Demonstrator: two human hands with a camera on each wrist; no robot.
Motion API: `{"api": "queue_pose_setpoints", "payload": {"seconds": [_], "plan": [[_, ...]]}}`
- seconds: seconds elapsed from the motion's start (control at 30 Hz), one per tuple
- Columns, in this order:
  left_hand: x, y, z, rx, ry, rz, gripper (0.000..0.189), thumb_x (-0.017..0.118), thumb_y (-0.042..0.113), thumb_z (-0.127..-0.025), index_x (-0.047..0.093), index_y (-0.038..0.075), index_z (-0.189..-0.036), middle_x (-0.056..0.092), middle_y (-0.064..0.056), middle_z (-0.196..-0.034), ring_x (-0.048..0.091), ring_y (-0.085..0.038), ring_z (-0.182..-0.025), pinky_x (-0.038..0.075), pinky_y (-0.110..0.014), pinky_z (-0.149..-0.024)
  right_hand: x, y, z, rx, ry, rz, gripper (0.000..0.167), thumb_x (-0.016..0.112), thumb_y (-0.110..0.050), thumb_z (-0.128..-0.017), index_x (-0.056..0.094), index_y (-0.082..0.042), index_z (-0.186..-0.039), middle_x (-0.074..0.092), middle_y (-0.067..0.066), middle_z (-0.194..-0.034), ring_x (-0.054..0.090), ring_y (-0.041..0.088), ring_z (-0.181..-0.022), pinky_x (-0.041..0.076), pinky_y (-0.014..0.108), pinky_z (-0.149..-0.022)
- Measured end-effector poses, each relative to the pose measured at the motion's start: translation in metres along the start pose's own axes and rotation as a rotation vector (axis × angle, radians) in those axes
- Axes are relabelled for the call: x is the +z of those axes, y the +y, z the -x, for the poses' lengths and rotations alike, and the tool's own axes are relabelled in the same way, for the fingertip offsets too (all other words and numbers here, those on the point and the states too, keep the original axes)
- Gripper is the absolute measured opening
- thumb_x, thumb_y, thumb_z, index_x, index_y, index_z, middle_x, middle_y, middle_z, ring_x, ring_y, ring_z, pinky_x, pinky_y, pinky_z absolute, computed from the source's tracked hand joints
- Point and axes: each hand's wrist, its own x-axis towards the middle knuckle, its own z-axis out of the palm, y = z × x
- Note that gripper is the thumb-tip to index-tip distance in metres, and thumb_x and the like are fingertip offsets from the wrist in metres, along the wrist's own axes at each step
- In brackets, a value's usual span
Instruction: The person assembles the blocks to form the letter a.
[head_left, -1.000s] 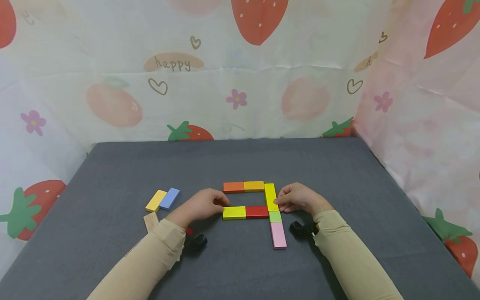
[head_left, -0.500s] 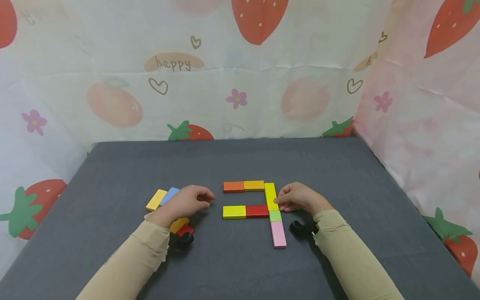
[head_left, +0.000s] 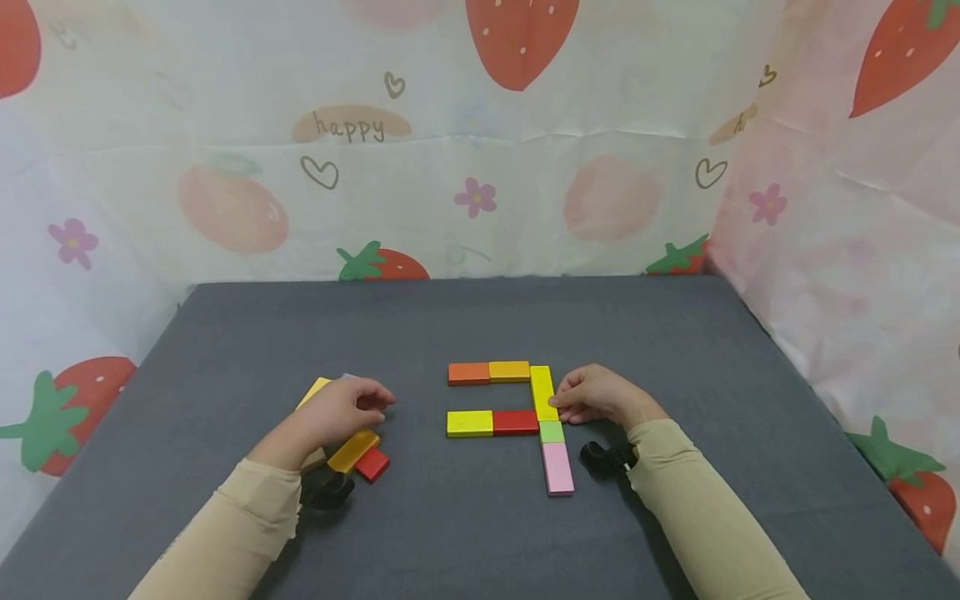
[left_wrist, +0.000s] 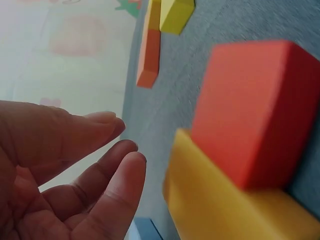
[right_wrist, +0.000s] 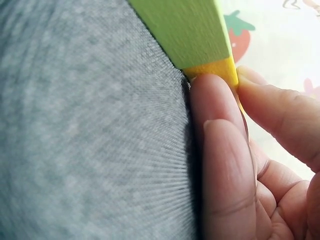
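In the head view my left hand (head_left: 341, 417) hovers over a loose group of wooden blocks on the left, nothing between its fingers. The left wrist view has its thumb and fingertips apart, beside a red block (left_wrist: 245, 105) and a dark yellow block (left_wrist: 215, 200). My right hand (head_left: 603, 396) rests at the right side of an upright-running yellow block (head_left: 542, 387); its fingers (right_wrist: 227, 165) lie along that side and one digit touches the top edge. That block joins a green block (head_left: 551, 432), a pink block (head_left: 557, 469) and a red block (head_left: 515, 422).
A yellow-green block (head_left: 469, 423) continues the lower row. An orange block (head_left: 468, 374) and an amber block (head_left: 509, 372) form the upper row. Partly hidden under the left hand are a pale yellow block (head_left: 312, 390) and others. Grey cloth (head_left: 480, 533) covers the table; patterned curtains stand behind.
My left hand has left the end of the yellow-green block and moved left over the loose blocks. The right hand stays at the yellow block.
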Motion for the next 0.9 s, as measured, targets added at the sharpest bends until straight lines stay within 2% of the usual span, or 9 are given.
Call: {"api": "queue_pose_setpoints", "payload": {"seconds": [0.13, 0.27, 0.5, 0.6, 0.9], "plan": [[-0.002, -0.007, 0.007, -0.010, -0.003, 0.012, 0.022, 0.063, 0.007, -0.084, 0.064, 0.005, -0.106, 0.063, -0.006, -0.101, 0.059, -0.018, -0.091, 0.049, -0.035, -0.080, 0.000, -0.001, 0.000, 0.006, 0.002, -0.005, 0.017, 0.072, -0.020, -0.078, 0.065, -0.004, -0.082, 0.064, 0.006, -0.071, 0.060, 0.013, -0.058, 0.051, 0.024, -0.058], [-0.004, -0.011, 0.015, -0.039, 0.003, -0.017, 0.023, 0.064, 0.008, -0.083, 0.064, 0.006, -0.106, 0.064, -0.004, -0.101, 0.058, -0.018, -0.092, 0.048, -0.037, -0.082, 0.000, -0.001, -0.001, 0.016, -0.001, -0.017, 0.019, 0.072, -0.021, -0.078, 0.065, -0.004, -0.083, 0.064, 0.007, -0.072, 0.060, 0.013, -0.058, 0.051, 0.024, -0.058], [-0.006, -0.016, 0.027, -0.101, -0.013, -0.066, 0.026, 0.070, 0.013, -0.079, 0.064, 0.008, -0.104, 0.063, 0.000, -0.094, 0.055, -0.015, -0.084, 0.049, -0.034, -0.076, 0.000, -0.002, -0.001, 0.030, 0.007, -0.034, 0.019, 0.073, -0.021, -0.077, 0.066, -0.005, -0.084, 0.064, 0.007, -0.072, 0.060, 0.014, -0.058, 0.051, 0.025, -0.058], [-0.004, -0.018, 0.029, -0.126, -0.023, -0.075, 0.026, 0.071, 0.015, -0.078, 0.064, 0.010, -0.102, 0.062, 0.001, -0.090, 0.055, -0.014, -0.082, 0.049, -0.033, -0.075, 0.000, 0.000, -0.001, 0.029, 0.010, -0.038, 0.020, 0.074, -0.021, -0.076, 0.066, -0.005, -0.084, 0.063, 0.007, -0.071, 0.060, 0.014, -0.058, 0.051, 0.025, -0.058], [0.000, -0.022, 0.027, -0.109, -0.033, -0.079, 0.032, 0.075, 0.018, -0.074, 0.064, 0.007, -0.102, 0.061, 0.000, -0.087, 0.055, -0.013, -0.078, 0.049, -0.032, -0.074, 0.000, 0.002, -0.002, 0.023, 0.016, -0.034, 0.022, 0.074, -0.023, -0.075, 0.066, -0.005, -0.084, 0.064, 0.008, -0.072, 0.060, 0.015, -0.058, 0.051, 0.024, -0.058]]}}
